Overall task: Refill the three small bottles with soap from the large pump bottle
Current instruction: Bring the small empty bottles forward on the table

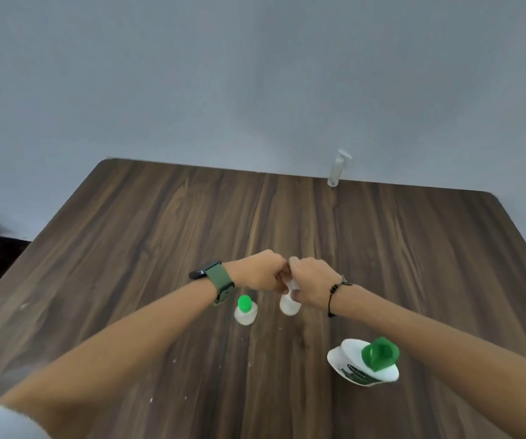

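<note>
Hands: I see left hand (260, 274) and right hand (310, 285) meeting, fingers curled round a small bottle (289, 304), probably twisting its cap.
Pump bottle (366, 362): upright on tabletop (128, 248), nearer my right arm.

Dark wood table (128, 264), green-capped small bottle (245, 311), large pump bottle (364, 362), clear pump bottle (337, 168) at far edge
</note>
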The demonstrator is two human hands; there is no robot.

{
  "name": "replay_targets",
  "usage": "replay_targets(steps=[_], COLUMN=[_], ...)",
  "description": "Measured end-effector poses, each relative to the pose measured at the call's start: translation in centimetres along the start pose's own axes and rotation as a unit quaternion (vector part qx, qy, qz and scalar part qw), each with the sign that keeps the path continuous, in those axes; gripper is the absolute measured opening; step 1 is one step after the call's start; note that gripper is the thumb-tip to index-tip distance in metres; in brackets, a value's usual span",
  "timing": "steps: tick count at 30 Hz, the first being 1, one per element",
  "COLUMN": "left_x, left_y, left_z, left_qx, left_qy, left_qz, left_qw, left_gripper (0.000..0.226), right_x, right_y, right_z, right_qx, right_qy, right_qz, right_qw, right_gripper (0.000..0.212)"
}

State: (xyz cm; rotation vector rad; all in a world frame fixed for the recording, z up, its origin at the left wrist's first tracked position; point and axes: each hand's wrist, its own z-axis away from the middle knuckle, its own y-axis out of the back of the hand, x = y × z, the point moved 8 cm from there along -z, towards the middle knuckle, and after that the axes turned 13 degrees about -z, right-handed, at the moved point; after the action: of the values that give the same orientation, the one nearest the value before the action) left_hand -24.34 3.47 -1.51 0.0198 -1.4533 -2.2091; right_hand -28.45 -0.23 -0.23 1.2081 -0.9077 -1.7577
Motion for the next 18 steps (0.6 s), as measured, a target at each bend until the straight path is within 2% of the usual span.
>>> replay_targets(steps=[8, 18], left_x=[-0.6, -1.3], left_y=[-2.1, -2.0], left_z=[-0.2, -0.1], left_qx=[-0.076, -0.091], left_qy=[0.021, 0.003], left_qz=[-0.045, -0.024], left_qw=[0.996, 0.996], left_gripper=[0.015, 0.026], right_x=[0.7, 0.5], right_y=[-2.6, -2.1], right_z=[0.1, 0.5], right_qx=[-0.056, -0.074], right_qy=[0.000, 0.018], right_qz=[0.001, 0.012], right_qw=[0.998, 0.997], right_gripper=[0.030, 0.043])
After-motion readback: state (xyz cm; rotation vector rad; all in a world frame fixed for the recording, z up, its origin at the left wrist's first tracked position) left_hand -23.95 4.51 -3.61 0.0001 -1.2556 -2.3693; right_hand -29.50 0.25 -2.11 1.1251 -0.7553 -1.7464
